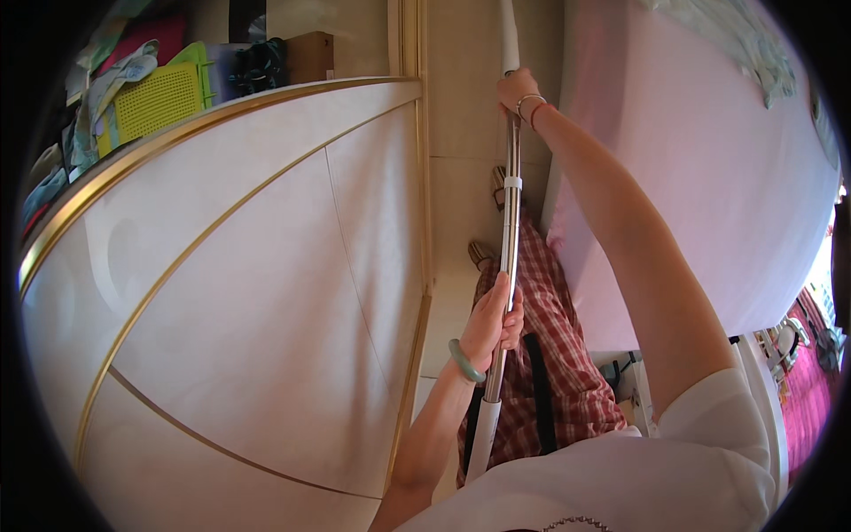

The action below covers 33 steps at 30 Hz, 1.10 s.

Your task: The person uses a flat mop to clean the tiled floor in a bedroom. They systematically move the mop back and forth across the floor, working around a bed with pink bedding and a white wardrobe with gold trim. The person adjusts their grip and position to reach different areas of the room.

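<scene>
A long silvery pole (511, 222) runs from close to my body toward the top of the view, with a white collar (512, 183) partway along it. White sections form its near and far ends. My left hand (493, 324), a green bangle on its wrist, is wrapped round the lower part of the metal tube. Farther up, my right hand (519, 90) grips the pole just below the white far section (510, 35). What the far end leads to lies beyond the picture, so I cannot tell the tool's kind.
A white cabinet front with gold trim (266, 239) closely flanks my left side. On my right stands a bed-like block under a pale pink cover (683, 160). Between them runs a narrow strip of tiled floor (461, 195). A yellow-green basket (160, 102) sits beyond the cabinet's gold edge.
</scene>
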Available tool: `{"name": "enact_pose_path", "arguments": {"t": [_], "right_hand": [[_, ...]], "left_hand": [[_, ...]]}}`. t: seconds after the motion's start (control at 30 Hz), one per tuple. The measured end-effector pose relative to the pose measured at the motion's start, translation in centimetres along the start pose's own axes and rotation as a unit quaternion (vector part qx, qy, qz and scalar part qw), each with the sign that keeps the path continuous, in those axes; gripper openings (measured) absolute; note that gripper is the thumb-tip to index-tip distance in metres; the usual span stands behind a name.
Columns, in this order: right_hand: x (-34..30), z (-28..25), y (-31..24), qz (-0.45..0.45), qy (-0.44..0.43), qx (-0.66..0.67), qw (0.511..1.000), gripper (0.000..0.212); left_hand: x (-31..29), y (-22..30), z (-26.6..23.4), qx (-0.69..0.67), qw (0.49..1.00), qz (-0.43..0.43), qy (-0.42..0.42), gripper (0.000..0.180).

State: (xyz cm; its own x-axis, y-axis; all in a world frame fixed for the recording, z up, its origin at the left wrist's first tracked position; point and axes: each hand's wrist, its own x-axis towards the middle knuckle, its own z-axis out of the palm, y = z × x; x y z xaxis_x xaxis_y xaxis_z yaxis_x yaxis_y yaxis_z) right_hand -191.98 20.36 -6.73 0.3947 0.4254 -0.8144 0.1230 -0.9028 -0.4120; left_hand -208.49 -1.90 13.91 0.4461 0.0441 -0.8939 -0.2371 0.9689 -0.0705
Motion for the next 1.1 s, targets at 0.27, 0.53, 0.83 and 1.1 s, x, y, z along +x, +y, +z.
{"name": "enact_pose_path", "arguments": {"t": [0.27,0.53,0.83,1.1], "right_hand": [[-6.0,1.2,12.1,0.038,-0.044,0.041,0.997,0.024],[-20.8,6.4,24.9,0.104,-0.078,0.182,0.975,0.026],[-23.0,8.9,28.9,0.150,-0.167,0.269,0.937,0.026],[-13.1,5.8,23.6,0.057,-0.132,0.179,0.973,0.026]], "left_hand": [[-4.9,-8.1,-2.8,0.020,0.996,-0.066,0.049,0.040],[-16.2,-18.5,-7.5,0.092,0.971,-0.108,0.191,0.033],[-18.2,-18.8,-8.4,0.105,0.957,-0.189,0.191,0.041],[-2.9,-12.5,-7.7,0.177,0.980,-0.064,0.067,0.051]]}}
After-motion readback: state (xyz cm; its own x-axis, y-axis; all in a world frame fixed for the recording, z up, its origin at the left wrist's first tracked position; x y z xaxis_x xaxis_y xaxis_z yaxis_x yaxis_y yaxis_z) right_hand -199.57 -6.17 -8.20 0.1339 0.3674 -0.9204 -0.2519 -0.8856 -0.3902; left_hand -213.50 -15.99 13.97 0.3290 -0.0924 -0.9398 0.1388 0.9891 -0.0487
